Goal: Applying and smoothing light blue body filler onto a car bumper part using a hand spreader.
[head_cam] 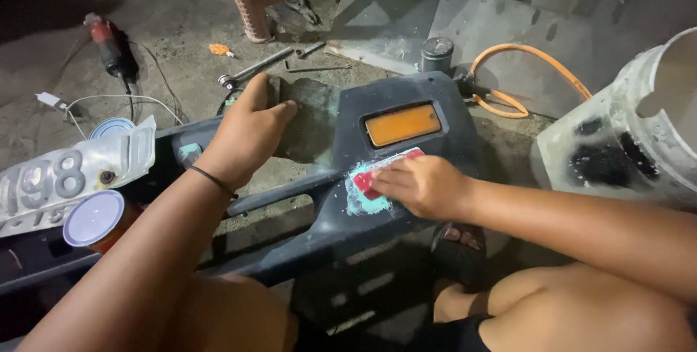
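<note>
Dark plastic vehicle panel [406, 98], propped across the person's lap, running from lower left up to centre, with an orange rectangular reflector [402, 124] set in its upper face and a patch of pale turquoise filler [361, 201] smeared just below the reflector. White plastic bucket [639, 127], scuffed with black marks, standing at far right on the concrete floor [174, 32]. Bent white metal plate [69, 177] lying at left on the panel's lower end. Left hand [247, 130], a thin black band at the wrist, spread flat with fingers closed over the panel's upper edge, steadying it. Right hand [421, 185], fingers curled down, pressing a small red card-like spreader [377, 170] against the filler patch; the spreader is pinched under the fingertips and mostly hidden. Orange hose [523, 54] looping behind the panel. Red-handled power tool [105, 39] on the floor at upper left. White-lidded tin [94, 217] just below the plate. Wrench [254, 69] near the tool.
</note>
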